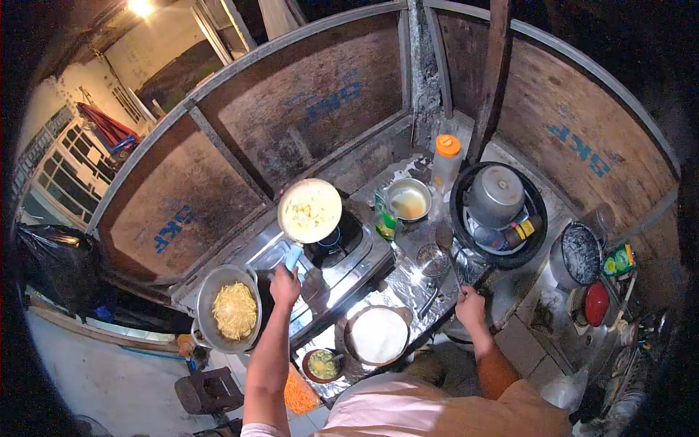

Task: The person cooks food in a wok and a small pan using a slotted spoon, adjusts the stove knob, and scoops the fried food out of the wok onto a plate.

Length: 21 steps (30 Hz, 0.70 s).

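Observation:
My left hand (285,285) is closed round the blue handle of a frying pan (310,191). Yellowish, egg-like pieces (309,213) lie in its cream-coloured inside. The pan is over the back part of a gas stove (348,280), where a blue flame shows beside its edge. In my right hand (471,306) is the handle of a long dark spatula (445,239), its blade pointing away from me, above the counter right of the stove. Near my left wrist stands a pot (206,306) with a heap of yellow noodles (236,311).
Close to my body are a bowl of white powdery stuff (378,336), a small bowl of green-yellow mix (322,365) and shredded orange carrot (298,395). Behind stand a small pan (409,211), an orange-lidded jug (445,164) and a black basin (463,240). Wooden panels (291,124) border the counter.

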### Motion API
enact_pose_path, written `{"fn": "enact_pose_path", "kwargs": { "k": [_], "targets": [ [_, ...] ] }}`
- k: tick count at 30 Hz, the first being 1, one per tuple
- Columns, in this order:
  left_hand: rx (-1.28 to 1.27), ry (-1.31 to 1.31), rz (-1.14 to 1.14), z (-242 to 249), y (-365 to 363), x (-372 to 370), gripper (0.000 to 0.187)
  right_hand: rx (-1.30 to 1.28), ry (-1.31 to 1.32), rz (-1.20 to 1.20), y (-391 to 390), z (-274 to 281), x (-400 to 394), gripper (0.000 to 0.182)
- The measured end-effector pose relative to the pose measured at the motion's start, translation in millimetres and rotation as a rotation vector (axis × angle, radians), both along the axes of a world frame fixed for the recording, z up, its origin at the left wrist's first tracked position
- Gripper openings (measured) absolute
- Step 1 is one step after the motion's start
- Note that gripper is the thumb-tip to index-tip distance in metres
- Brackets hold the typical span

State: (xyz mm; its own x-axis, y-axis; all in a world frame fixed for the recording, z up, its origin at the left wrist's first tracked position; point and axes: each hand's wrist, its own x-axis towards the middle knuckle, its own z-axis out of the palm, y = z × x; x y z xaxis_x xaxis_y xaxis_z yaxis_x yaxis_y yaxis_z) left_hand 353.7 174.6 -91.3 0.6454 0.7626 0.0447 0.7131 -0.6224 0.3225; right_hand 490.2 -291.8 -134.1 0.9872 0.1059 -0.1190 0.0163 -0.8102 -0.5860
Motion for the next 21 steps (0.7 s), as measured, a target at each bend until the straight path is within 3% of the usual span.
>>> {"fn": "enact_pose_path", "kwargs": {
  "k": [5,21],
  "targets": [
    [-0.037,0.060,-0.021,-27,-18,-6,0.034,-0.027,0.008,-0.009,-2,3,-4,0.026],
    [-0.089,0.106,0.021,-45,-23,-9,0.037,-0.041,0.036,-0.015,-3,-4,-5,0.026]
  ]
}}
